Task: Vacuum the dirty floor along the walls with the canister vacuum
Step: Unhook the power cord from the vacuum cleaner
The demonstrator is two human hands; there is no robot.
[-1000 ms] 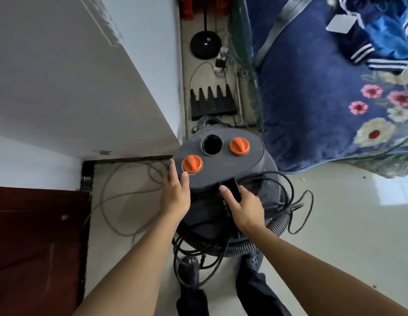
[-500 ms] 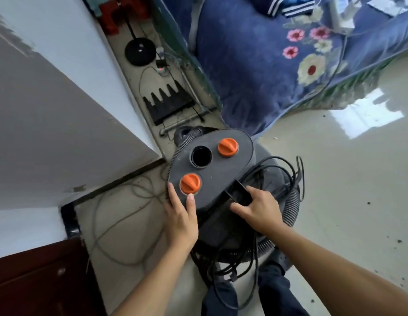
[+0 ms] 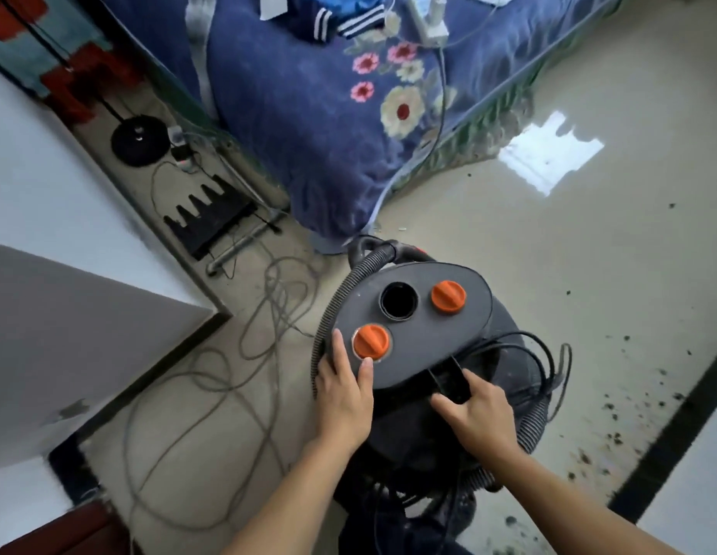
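Steadies vacuum [image 3: 412,334], standing on floor [image 3: 509,254] by bed [image 3: 288,94], with left hand [image 3: 342,394] flat on top, right hand [image 3: 478,412] curled round handle [image 3: 448,380]. Seemingly no cleaning yet: hose [image 3: 336,302] wrapped, dirt [image 3: 613,410] lying along wall [image 3: 689,494].

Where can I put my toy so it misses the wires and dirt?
The shiny bare floor between the bed and the canister vacuum, by the window glare, is free. Left of the vacuum, cords tangle; dirt speckles the floor near the black stripe.
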